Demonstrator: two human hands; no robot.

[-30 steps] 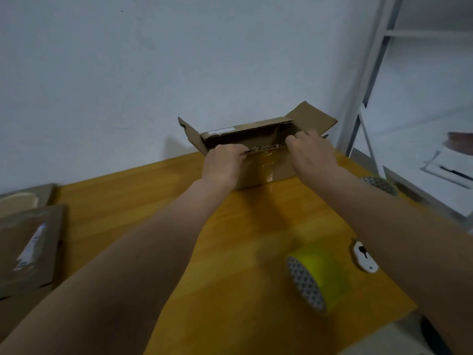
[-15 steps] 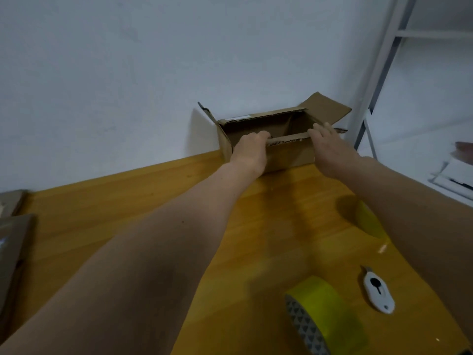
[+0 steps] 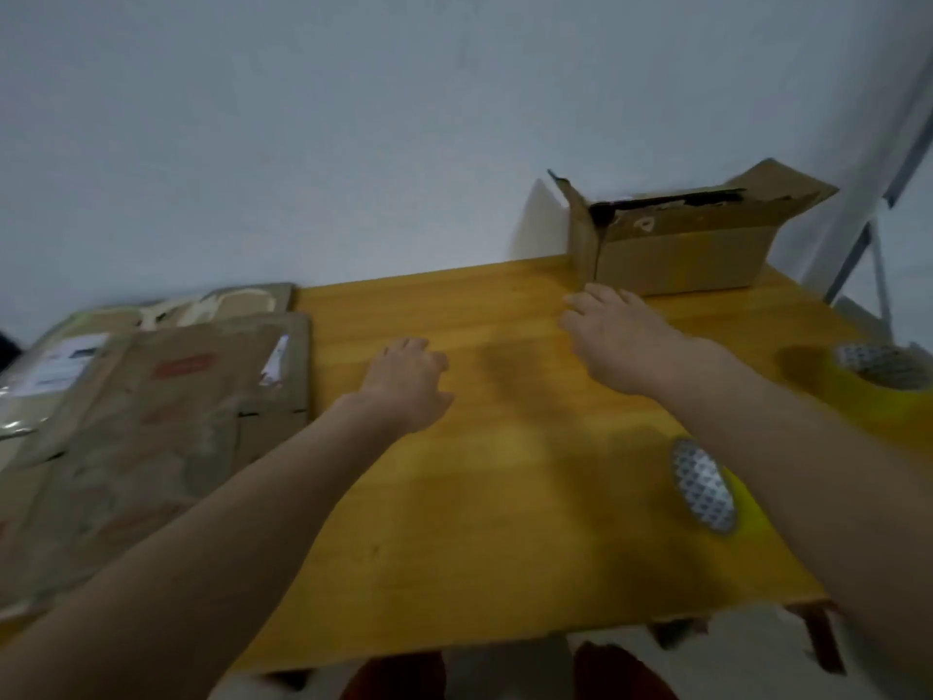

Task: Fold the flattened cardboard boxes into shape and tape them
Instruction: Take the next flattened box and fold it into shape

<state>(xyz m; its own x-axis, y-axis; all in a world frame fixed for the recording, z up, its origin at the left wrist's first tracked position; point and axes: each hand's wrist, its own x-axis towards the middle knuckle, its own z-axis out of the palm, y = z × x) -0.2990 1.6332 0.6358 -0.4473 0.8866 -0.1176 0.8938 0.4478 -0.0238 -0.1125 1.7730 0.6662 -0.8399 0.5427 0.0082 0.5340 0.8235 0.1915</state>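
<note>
Two bare forearms reach into the picture from the lower corners, each ending in a bare hand: the left hand (image 3: 410,381) and the right hand (image 3: 623,341). No sleeve shows on either arm as far as the frame's edge, and the wrists and fingers carry no watch, band, ring or glove. The forearms look long and widen strongly toward the near edge, as the wide lens draws them. Motion blur softens the outlines, so nails and fine marks cannot be made out. At the bottom edge two dark red shapes show, too blurred to tell whether they are clothing.
</note>
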